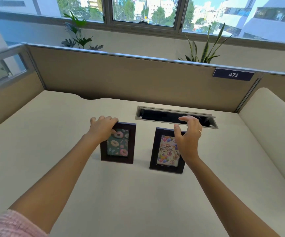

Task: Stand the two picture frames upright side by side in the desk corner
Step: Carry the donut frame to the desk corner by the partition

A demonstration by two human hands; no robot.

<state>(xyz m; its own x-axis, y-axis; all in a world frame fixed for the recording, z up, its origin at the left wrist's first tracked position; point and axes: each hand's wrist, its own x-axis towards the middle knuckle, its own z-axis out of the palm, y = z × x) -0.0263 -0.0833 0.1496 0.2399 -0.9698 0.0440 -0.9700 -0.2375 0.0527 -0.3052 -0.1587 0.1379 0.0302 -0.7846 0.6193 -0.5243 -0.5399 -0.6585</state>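
Fingers [102,122] grip doughnut frame [117,146]; right fingers [188,119] spread above cream desk [52,142].

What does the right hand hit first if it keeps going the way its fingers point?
Probably the open metal cable tray recessed in the desk, just beyond the right hand; depth is unclear, so it might pass above it.

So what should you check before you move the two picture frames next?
1. Donut frame standing upright: ok.
2. Birthday frame standing upright: ok.
3. Left hand gripping the donut frame's top corner: ok.
4. Right hand gripping the birthday frame: not ok, fingers are spread open at its top right corner.
5. Frames in the desk corner: not ok, both stand mid-desk, with a gap between them.
6. Open cable slot behind the frames out of the way: cannot tell.
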